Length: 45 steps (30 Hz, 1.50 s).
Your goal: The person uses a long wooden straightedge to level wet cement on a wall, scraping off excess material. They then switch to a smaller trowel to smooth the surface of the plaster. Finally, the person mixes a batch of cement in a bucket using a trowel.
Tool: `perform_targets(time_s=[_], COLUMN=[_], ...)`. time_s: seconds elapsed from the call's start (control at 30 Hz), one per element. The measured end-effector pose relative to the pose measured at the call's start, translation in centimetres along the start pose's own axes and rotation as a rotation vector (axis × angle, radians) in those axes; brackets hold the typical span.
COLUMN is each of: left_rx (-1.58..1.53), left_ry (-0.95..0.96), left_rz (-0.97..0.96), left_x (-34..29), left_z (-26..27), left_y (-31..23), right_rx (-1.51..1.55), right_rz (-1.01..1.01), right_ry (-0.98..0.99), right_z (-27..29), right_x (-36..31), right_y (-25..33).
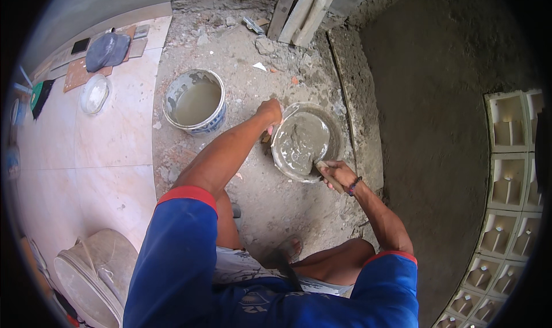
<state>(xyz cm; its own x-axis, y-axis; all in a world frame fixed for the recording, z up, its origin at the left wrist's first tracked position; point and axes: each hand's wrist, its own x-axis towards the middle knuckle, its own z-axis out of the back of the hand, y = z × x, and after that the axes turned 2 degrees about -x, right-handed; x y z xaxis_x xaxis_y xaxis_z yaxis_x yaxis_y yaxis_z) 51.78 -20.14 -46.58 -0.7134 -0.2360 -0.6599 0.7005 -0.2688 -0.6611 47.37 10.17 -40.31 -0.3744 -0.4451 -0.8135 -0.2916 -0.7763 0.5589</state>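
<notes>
A round bucket point(279, 151) of wet grey mortar point(303, 133) stands on the rough ground in front of me. My left hand point(270, 114) is closed on its rim at the far left side. In my right hand point(339, 175) is the pale handle point(332, 179) of what looks like a trowel, at the near right of the bucket. Its working end reaches down into the mortar, so the blade is hidden. Left of my left forearm sits a second bucket point(216, 121), white and blue, partly filled with greyish liquid.
Pale tiles point(115, 138) cover the left side, with a small white tub point(95, 93), a grey cap point(107, 51) and a large tipped bucket point(95, 270). Planks point(302, 14) lean at the back. On the right are a grey mortared surface point(431, 127) and ventilation blocks point(509, 178).
</notes>
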Motion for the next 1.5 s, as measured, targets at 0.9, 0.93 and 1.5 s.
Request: perform_targets(time_s=[0.9, 0.93, 1.5], left_rx=[0.162, 0.161, 0.283], left_ry=[-0.216, -0.258, -0.257], left_rz=[0.017, -0.019, -0.175], left_x=[-3.5, -4.5, -11.6], left_z=[-0.6, -0.8, -0.8], left_y=[-0.8, -1.7, -1.9], right_rx=[-1.551, -1.518, -2.015], right_rz=[0.528, 0.559, 0.390], right_ry=[-0.384, -0.401, -0.077], right_z=[-4.2, -3.9, -1.7], right_x=[-6.4, -6.1, -3.6], right_y=[8.3, 6.8, 9.3])
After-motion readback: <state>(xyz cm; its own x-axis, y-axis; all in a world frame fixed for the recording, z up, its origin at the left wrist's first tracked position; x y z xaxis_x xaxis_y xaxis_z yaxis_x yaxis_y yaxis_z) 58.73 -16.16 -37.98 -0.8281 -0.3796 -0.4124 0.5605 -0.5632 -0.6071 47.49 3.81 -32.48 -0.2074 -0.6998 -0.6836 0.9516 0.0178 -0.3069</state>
